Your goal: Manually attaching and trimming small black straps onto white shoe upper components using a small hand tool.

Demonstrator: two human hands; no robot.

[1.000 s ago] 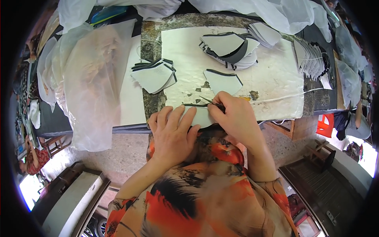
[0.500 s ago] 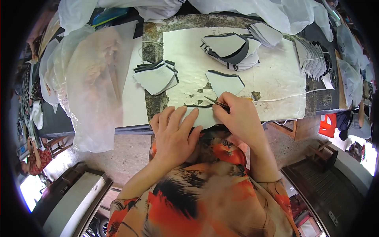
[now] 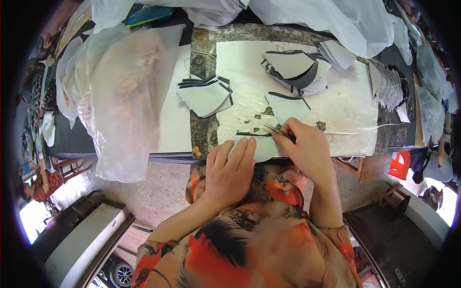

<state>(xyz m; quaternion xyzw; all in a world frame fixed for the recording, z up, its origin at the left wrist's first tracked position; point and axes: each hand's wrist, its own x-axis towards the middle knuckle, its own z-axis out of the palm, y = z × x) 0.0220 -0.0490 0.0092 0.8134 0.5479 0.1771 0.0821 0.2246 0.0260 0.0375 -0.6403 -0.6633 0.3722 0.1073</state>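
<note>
A pale grey fabric piece with a dark-edged top (image 3: 265,146) lies at the table's near edge. My left hand (image 3: 231,168) rests on its left part, fingers stretched forward and pressing down, the thumb mostly hidden. My right hand (image 3: 307,146) is closed round a thin metal tool with two pointed prongs (image 3: 272,128); its handle is hidden in the fingers. The tips point left, just above the piece's dark edge. Another dark-edged piece (image 3: 289,106) lies beyond my right hand. A small stack of similar pieces (image 3: 205,98) is to the left.
Larger stacks of pieces (image 3: 294,67) lie farther back, with a tied bundle (image 3: 384,86) at the right. A white cord (image 3: 357,130) crosses the worn white sheet (image 3: 240,96). Translucent plastic bags (image 3: 127,105) cover the left side. A red plastic stool (image 3: 399,164) stands at the right.
The whole view has shifted, so the table appears farther right and lower. My left fingers have drawn closer together on the piece. The tool's two prongs now show apart.
</note>
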